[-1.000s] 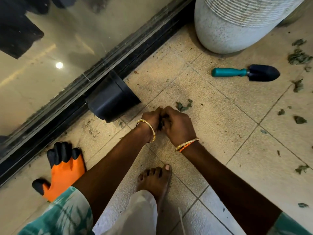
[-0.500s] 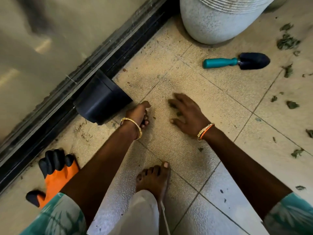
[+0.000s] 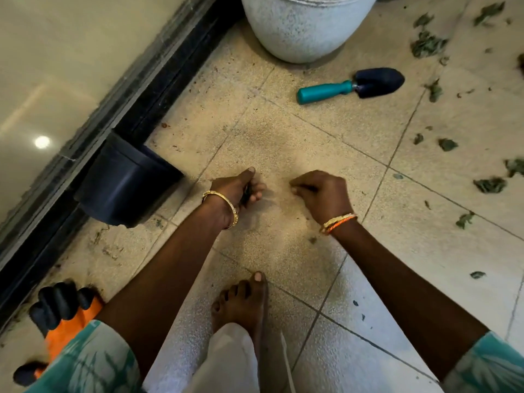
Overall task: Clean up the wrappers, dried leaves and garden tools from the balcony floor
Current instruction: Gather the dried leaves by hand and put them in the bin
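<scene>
Head view, the only view supplied. I see both of the person's hands low over the speckled beige tiled balcony floor [image 3: 283,131]. The left hand [image 3: 235,191] has its fingers curled round a small dark clump, which I judge to be gathered dried leaves, with the thumb pointing forward. The right hand [image 3: 323,194] has its fingers drawn together into a loose pinch at the tile; whether a fragment lies between them I cannot tell. Half a second ago the right fingers were spread flat on the floor over a few scraps; that patch now looks bare, so I judge that the nearby leaves have been collected. Scattered green dried leaf fragments [image 3: 428,45] lie well apart to the right. The teal-handled trowel with a dark blue blade [image 3: 351,85] lies untouched near the base of the large white textured planter [image 3: 297,32]. A dark blue plastic pot on its side [image 3: 127,182] rests against the black sliding-door track [image 3: 158,80], and an orange glove with black fingertips [image 3: 61,316] lies at lower left. No wrappers are visible. Much of the task remains.
</scene>
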`<state>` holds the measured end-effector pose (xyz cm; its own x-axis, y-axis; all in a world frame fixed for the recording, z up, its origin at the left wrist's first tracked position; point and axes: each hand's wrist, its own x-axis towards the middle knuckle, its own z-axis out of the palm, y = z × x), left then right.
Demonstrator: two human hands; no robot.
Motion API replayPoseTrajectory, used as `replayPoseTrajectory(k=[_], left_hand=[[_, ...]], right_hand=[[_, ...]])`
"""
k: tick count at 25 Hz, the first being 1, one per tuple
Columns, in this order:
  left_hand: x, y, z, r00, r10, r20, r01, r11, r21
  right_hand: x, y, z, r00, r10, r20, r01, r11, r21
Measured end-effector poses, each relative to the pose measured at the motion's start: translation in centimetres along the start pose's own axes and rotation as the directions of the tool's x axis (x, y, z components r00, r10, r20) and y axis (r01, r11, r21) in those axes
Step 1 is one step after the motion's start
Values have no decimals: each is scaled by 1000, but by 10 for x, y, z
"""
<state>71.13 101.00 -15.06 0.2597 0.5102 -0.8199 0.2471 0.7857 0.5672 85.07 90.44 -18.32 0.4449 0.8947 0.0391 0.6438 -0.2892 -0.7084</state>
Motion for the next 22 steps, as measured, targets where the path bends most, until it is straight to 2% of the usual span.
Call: replayPoseTrajectory(k=[1, 2, 3, 5, 6, 9, 12, 15, 18, 20, 22], left_hand=[[0, 0, 7, 999, -10, 43, 11, 1000, -24], [1, -1, 15, 995, -28, 95, 31, 999, -34], [2, -2, 23, 988, -47, 148, 53, 998, -35], [3, -3, 41, 966, -78, 245, 83, 997, -9], [3, -4, 54, 954, -97, 282, 98, 995, 12], [5, -8, 95, 935, -102, 339, 78, 993, 84], [12, -18, 129, 950, -79, 303, 0, 968, 252], [19, -23, 149, 964, -47, 263, -59, 923, 380], [17, -18, 172, 964, -28, 265, -109, 866, 489], [16, -12, 184, 963, -43, 268, -89, 883, 461], [19, -4, 195, 964, -48, 260, -68, 905, 420]], right_hand=[[3, 1, -13, 979, 201, -36, -193, 968, 161], [5, 2, -28, 934, 358, -21, -332, 886, 324], [6, 4, -40, 898, 439, 9, -395, 800, 450], [4, 5, -54, 887, 459, 57, -404, 709, 579], [2, 3, -58, 893, 447, 55, -391, 707, 589], [-10, 5, -55, 907, 415, -76, -349, 840, 416], [-25, 14, -65, 912, 333, -239, -296, 938, 178], [-37, 23, -86, 950, 256, -179, -238, 965, 113], [-31, 60, -117, 918, 312, -246, -303, 950, 74], [-16, 91, -136, 904, 332, -271, -356, 934, -42], [5, 117, -145, 923, 339, -183, -367, 919, -146]])
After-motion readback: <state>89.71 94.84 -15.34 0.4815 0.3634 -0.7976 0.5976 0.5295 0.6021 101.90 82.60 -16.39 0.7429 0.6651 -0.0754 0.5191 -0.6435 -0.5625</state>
